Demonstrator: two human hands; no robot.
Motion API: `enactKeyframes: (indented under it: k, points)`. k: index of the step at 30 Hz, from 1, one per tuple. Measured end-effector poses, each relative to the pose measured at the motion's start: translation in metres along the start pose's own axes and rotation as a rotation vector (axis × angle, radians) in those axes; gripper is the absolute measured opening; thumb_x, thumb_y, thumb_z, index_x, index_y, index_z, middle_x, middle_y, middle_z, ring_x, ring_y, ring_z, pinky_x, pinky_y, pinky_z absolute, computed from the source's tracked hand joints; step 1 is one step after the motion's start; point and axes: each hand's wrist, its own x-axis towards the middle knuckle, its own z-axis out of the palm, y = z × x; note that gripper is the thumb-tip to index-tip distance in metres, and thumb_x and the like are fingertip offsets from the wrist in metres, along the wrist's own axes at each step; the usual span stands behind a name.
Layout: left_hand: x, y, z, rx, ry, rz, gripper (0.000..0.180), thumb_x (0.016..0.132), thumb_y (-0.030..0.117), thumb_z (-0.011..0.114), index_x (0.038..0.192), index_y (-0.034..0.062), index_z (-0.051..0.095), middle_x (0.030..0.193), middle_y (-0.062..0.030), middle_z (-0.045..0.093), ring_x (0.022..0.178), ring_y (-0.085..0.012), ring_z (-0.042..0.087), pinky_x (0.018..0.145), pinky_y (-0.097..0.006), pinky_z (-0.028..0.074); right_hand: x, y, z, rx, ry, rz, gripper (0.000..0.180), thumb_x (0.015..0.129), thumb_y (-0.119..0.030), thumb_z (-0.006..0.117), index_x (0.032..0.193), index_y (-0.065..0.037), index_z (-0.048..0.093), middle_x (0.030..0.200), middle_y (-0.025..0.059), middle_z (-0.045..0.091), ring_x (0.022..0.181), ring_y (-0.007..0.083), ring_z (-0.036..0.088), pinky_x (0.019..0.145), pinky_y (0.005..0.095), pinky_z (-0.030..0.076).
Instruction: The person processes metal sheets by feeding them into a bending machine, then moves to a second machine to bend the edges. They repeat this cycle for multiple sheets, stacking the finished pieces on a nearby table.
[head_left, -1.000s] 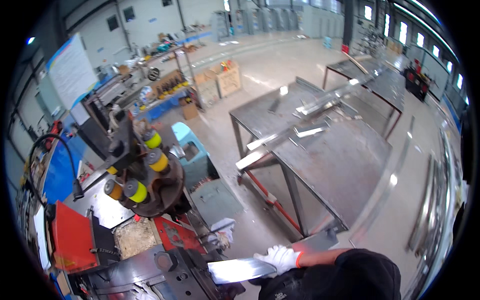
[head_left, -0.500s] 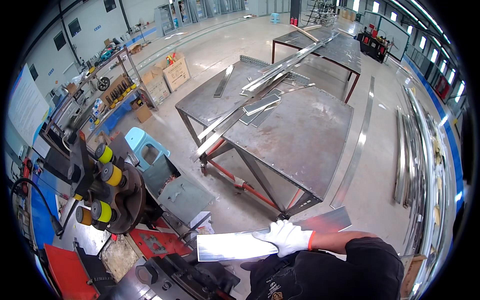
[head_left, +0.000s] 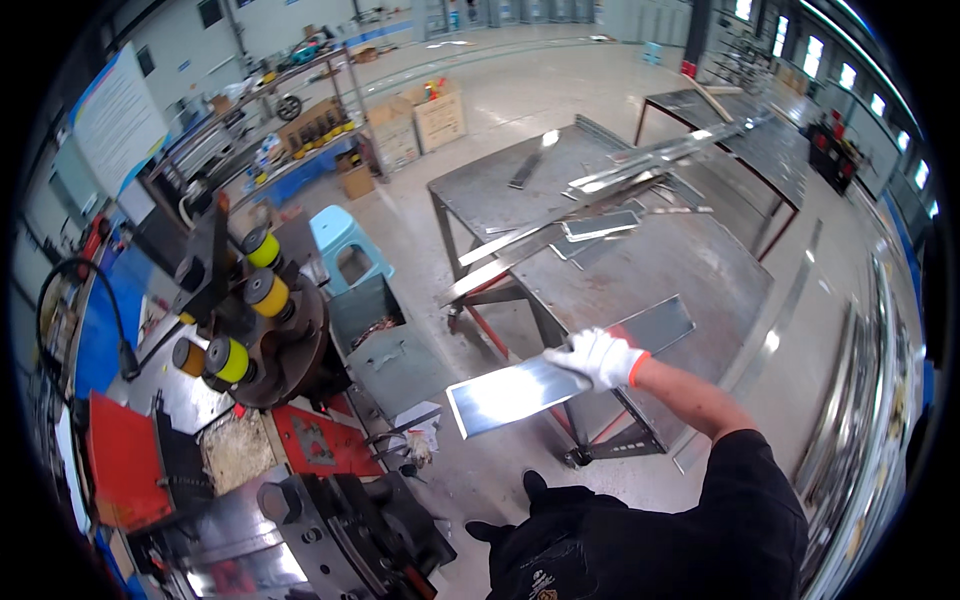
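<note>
My right hand (head_left: pixel 598 358), in a white glove with an orange cuff, is closed around the middle of a long flat metal plate (head_left: pixel 510 397). The plate is shiny and silver, and its near-left part catches bright light. It slants up to the right, its far end overlapping the near part of a steel work table (head_left: pixel 690 262) in the view. Whether it touches the tabletop, I cannot tell. My left hand is out of sight.
At left stands a punching machine with a round turret (head_left: pixel 300 355) and yellow-green cylinders. A light-blue stool (head_left: pixel 350 250) and a grey metal bin (head_left: pixel 395 365) are beside it. Metal strips (head_left: pixel 600 222) lie across the table; long profiles (head_left: pixel 850 400) lie at right.
My right hand has raised the metal plate away from my body toward the table, tilting its right end farther up. My view has shifted, so the surroundings sit farther right.
</note>
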Motion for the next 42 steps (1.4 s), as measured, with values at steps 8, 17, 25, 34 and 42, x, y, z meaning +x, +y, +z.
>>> enactKeyframes:
  k: [8,17,25,34,42]
  points:
    - [-0.084,-0.097,-0.042,-0.584,0.213,-0.312,0.057,0.111,0.040,0.042,0.152,0.0003,0.046,0.153,-0.0097,0.051,0.136,-0.0208,0.050,0.116,-0.034,0.037,0.041,0.074,-0.059,-0.092,0.076,0.032,0.079,0.077,-0.005,0.068,0.151,-0.017,0.043,0.130,0.0230,0.056,0.123,0.0440,0.054,0.105,0.0516,0.046]
    - [-0.066,-0.032,-0.054,-0.180,0.220,-0.356,0.056,0.103,0.043,0.054,0.149,0.0102,0.052,0.150,-0.0183,0.054,0.137,-0.0294,0.052,0.114,-0.039,0.040,0.052,0.031,0.076,0.191,0.481,0.082,0.073,0.074,0.007,0.061,0.145,-0.006,0.050,0.140,0.0243,0.056,0.131,0.0421,0.053,0.113,0.0464,0.042]
    - [0.039,0.072,0.023,0.238,0.143,0.531,0.067,0.092,0.042,0.067,0.138,-0.0049,0.052,0.139,-0.0279,0.054,0.132,-0.0440,0.048,0.114,-0.053,0.036,-0.001,-0.189,0.120,0.587,0.407,0.009,0.051,0.079,-0.002,0.068,0.129,-0.007,0.064,0.114,0.0188,0.069,0.102,0.0360,0.069,0.091,0.0434,0.056]
    - [0.074,0.095,0.095,0.280,-0.123,0.651,0.074,0.096,0.051,0.056,0.147,-0.0025,0.045,0.151,-0.0277,0.045,0.142,-0.0443,0.040,0.121,-0.057,0.024,-0.117,-0.370,0.237,0.589,0.111,0.388,0.053,0.082,-0.017,0.073,0.133,-0.004,0.061,0.117,0.0185,0.072,0.110,0.0321,0.070,0.098,0.0393,0.055]
    - [0.067,0.083,0.098,0.213,-0.068,0.684,0.073,0.098,0.046,0.052,0.149,-0.0051,0.041,0.154,-0.0273,0.042,0.146,-0.0425,0.035,0.123,-0.056,0.019,-0.224,-0.453,0.292,0.670,-0.281,0.745,0.061,0.083,-0.035,0.069,0.136,-0.007,0.061,0.125,0.0179,0.071,0.116,0.0338,0.068,0.100,0.0412,0.054]
